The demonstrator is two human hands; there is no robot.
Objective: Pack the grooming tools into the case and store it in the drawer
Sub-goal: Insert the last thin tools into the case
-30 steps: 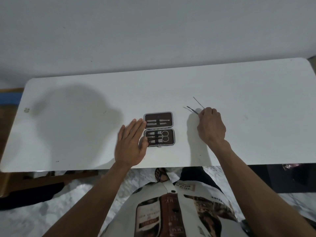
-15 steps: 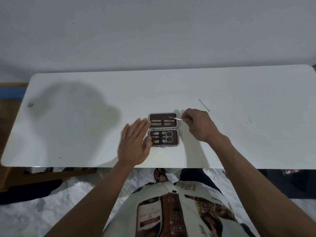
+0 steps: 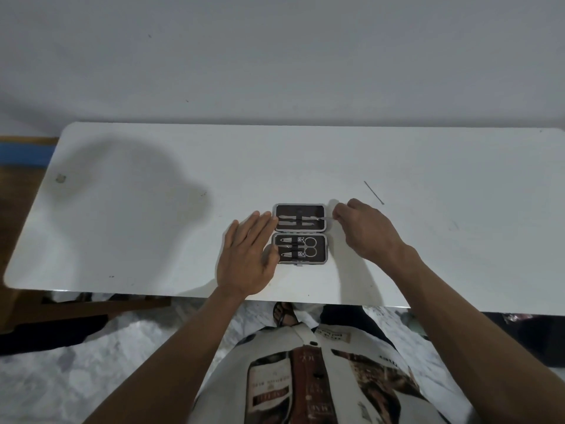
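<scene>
A small brown grooming case (image 3: pixel 318 209) with a silver rim lies open flat on the white table (image 3: pixel 153 228). Its near half holds scissors (image 3: pixel 308 246) and clippers under an elastic band; its far half holds slim metal tools. My right hand (image 3: pixel 363 231) pinches a thin metal tool (image 3: pixel 324 219) whose tip lies across the right end of the far half. Flat on the table, my left hand (image 3: pixel 247 258) has its fingers apart, touching the case's left edge. One more thin metal tool (image 3: pixel 373 192) lies loose on the table, beyond my right hand.
The table's near edge runs just behind my wrists, with floor and my lap below it. A wall stands behind the table. A brown wooden piece (image 3: pixel 27 304) shows under the table's left end. No drawer is in view.
My right hand picked up a thin tool from the table on the right and carried it left to the case's far half. My left hand stayed beside the case.
</scene>
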